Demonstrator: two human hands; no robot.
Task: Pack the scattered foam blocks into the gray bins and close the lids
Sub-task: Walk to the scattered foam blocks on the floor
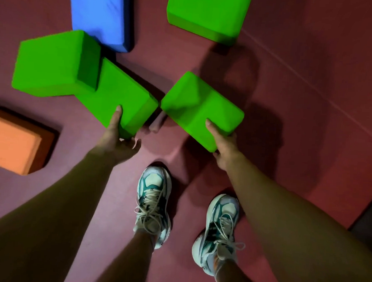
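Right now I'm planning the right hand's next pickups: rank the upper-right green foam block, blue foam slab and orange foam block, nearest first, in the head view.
From the right hand:
1. Upper-right green foam block, ahead.
2. Blue foam slab, far left.
3. Orange foam block, left edge.

A dark red floor (290, 103) carries everything, with a faint seam running diagonally across its right side. On it lie an orange foam block (12, 140) at the near left, a green block (53, 65) further left-centre, a blue block (101, 13) at the far left and another green block (207, 12) at the far centre. Two white-and-teal laced shoes (153, 204) stand near the centre.
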